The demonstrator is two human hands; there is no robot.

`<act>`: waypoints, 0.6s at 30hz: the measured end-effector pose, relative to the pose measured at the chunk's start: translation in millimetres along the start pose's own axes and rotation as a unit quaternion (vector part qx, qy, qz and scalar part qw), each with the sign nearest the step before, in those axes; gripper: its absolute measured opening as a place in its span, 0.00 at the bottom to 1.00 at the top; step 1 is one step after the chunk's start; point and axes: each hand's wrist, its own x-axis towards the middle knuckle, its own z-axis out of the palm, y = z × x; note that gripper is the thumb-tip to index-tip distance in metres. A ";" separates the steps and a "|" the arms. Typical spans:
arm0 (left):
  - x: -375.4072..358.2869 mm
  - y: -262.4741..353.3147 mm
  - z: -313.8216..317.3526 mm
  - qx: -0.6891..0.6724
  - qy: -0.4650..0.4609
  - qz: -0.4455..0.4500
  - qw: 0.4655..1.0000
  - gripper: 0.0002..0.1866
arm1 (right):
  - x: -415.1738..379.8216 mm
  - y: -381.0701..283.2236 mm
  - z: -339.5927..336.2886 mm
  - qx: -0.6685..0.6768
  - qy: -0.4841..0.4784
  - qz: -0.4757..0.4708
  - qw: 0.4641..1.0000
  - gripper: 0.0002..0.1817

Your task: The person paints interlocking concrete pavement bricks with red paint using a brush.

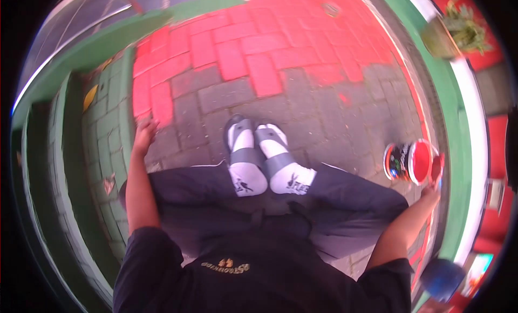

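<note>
Sitting on brick paving (302,102) half painted red, a person is seen from above, feet in grey sandals (259,151) stretched forward. The right hand (433,190) is closed around a red-tipped brush (437,167), held just right of an open red paint can (413,162). The left hand (144,135), far across the scene, is pressed open-fingered on the ground by the green kerb (127,86).

— Where is your camera looking from?
— It sits on your head, facing steeply down over your lap and crossed feet (267,159) onto the brick paving (280,49), close in, fisheye-wide. You have one view only.
</note>
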 end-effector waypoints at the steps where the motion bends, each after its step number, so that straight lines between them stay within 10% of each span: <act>1: 0.4 3.3 -1.1 0.000 0.003 0.019 1.000 0.11 | 16.3 0.0 23.4 0.010 -0.027 0.001 1.000 0.31; 3: 8.9 1.9 -5.5 -0.015 0.045 0.062 0.997 0.13 | 11.3 -16.4 14.7 0.105 -0.089 0.013 0.990 0.35; 5: 2.0 19.0 -3.6 -0.042 0.102 0.061 0.992 0.15 | 35.3 -35.7 38.7 0.175 0.108 -0.051 0.977 0.31; 6: -0.4 27.4 -6.8 -0.058 0.146 0.063 0.986 0.16 | 33.5 -49.4 9.2 0.577 0.023 0.121 0.808 0.17; 8: 5.1 26.9 -22.1 -0.102 0.173 0.074 0.977 0.16 | 16.0 -76.6 -39.1 0.917 -0.169 0.362 0.005 0.15; 16: 28.9 15.1 -47.2 -0.247 0.275 0.113 0.922 0.14 | -201.7 -305.6 -101.1 0.918 -0.396 -0.027 -0.023 0.12; 18: 35.7 6.7 -53.1 -0.247 0.287 0.118 0.918 0.14 | -298.1 -363.2 -113.7 0.909 -0.412 -0.001 0.063 0.09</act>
